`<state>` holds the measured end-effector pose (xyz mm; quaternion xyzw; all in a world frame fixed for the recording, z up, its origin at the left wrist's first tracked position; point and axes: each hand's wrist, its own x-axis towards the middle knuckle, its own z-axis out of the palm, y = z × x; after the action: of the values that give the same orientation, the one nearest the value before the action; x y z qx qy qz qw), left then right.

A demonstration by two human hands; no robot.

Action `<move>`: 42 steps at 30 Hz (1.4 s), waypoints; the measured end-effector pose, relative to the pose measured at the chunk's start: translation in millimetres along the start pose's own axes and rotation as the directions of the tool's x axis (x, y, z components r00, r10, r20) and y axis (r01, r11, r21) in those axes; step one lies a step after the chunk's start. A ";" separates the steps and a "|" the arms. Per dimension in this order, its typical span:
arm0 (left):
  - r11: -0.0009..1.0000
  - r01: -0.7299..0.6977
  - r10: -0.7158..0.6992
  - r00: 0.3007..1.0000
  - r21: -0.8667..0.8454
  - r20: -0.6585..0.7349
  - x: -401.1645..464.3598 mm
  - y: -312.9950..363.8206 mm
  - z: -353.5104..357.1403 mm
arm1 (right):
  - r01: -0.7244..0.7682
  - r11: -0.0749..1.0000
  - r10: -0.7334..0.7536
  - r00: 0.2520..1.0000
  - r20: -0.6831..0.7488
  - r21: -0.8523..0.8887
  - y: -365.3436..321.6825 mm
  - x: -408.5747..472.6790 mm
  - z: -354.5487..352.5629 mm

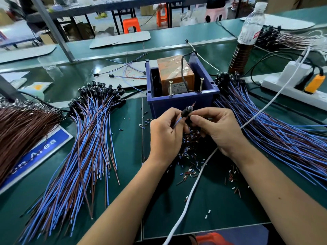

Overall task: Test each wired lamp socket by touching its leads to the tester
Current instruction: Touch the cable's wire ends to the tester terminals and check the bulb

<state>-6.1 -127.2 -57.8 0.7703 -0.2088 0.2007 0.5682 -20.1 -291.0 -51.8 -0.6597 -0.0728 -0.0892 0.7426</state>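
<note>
Both hands meet just in front of the tester, an orange block (174,73) in a blue plastic bin (182,101) with two upright screws (201,84) at its near side. My left hand (165,133) pinches the blue and brown leads of one lamp socket (185,111). My right hand (217,129) grips the same socket's black body from the right. Its tip points up toward the bin wall without touching the screws. A pile of wired sockets (85,138) fans out on the left and another pile (276,131) on the right.
Cut insulation bits (191,156) litter the green mat under my hands. A white cable (194,186) runs from the front edge to a power strip (290,87) at right. A bottle (246,39) stands behind the right pile. Brown wires (21,131) lie at far left.
</note>
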 end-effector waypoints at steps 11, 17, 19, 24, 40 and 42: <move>1.000 -0.006 0.006 1.000 0.011 0.011 4.4 4.2 2.5 | -0.024 0.999 0.026 0.998 -0.050 0.038 -2.8 4.4 9.3; 1.000 0.009 -0.009 1.000 0.028 0.011 3.5 5.6 1.8 | -0.047 0.997 0.051 0.996 -0.068 0.060 -4.4 3.5 12.2; 1.000 0.001 -0.002 1.000 0.031 0.010 2.7 6.2 1.3 | -0.040 0.996 0.045 0.998 -0.052 0.085 -6.0 1.7 13.5; 0.992 -0.066 0.073 0.995 0.104 -0.061 1.5 7.6 -1.7 | 0.056 0.998 -0.055 0.996 -0.072 0.021 -10.9 -1.0 12.8; 0.990 0.088 -0.126 0.897 -0.107 -0.425 11.0 15.3 -1.6 | 0.255 0.875 -0.418 0.828 -0.374 -0.412 -9.2 3.2 2.3; 0.989 0.097 -0.134 0.901 -0.110 -0.412 10.9 16.7 -0.2 | 0.266 0.844 -0.461 0.803 -0.378 -0.465 -9.5 2.2 2.1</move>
<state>-6.2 -132.6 -38.5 0.6948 -0.0447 0.3178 0.6436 -20.1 -290.1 -41.8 -0.7240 0.0033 -0.4046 0.5587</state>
